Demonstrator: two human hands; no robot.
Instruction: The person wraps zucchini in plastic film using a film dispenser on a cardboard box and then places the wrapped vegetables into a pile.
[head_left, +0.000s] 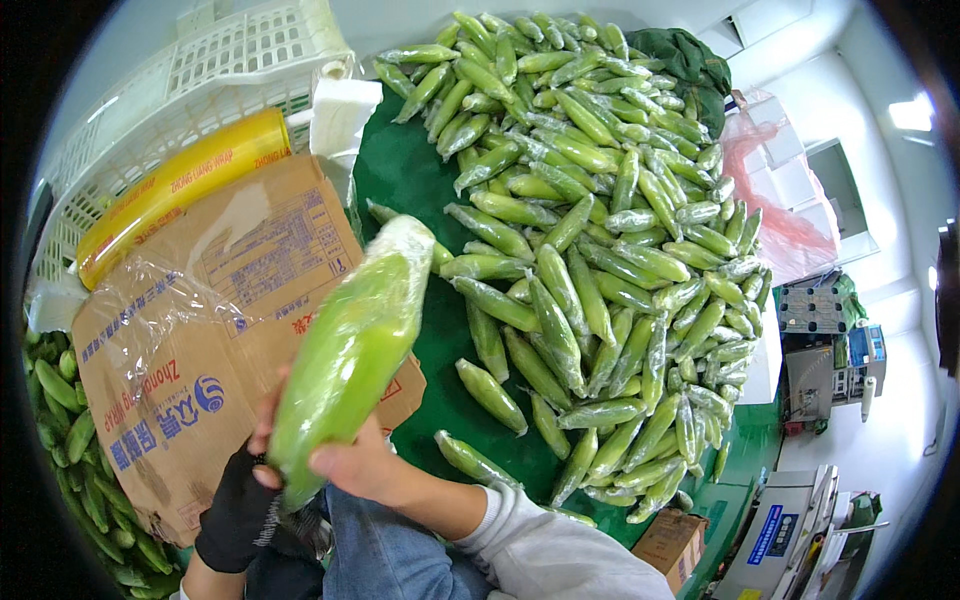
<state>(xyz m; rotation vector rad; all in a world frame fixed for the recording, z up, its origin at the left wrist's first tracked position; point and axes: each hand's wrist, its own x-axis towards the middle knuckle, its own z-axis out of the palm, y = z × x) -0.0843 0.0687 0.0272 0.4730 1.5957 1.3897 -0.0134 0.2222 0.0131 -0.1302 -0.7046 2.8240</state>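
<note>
Both my hands hold an ear of corn (352, 345) in its green husk, tilted over a flattened cardboard sheet. Shiny clear film covers the ear, which is blurred in parts. My left hand (238, 499), in a black fingerless glove, grips the lower end, some fingers hidden behind the husk. Bare, my right hand (367, 461) closes around the same end from the right, its thumb on the near side. Beneath the ear lies the printed cardboard sheet (255, 345), with crumpled clear plastic film (176, 307) on it.
Wrapped corn ears (570, 247) form a large pile on the green floor (405, 161). A yellow-wrapped roll (187, 187) lies against a white plastic crate (247, 52). More green ears (82, 450) are at left. A cardboard box (671, 547) and metal equipment (780, 525) stand at right.
</note>
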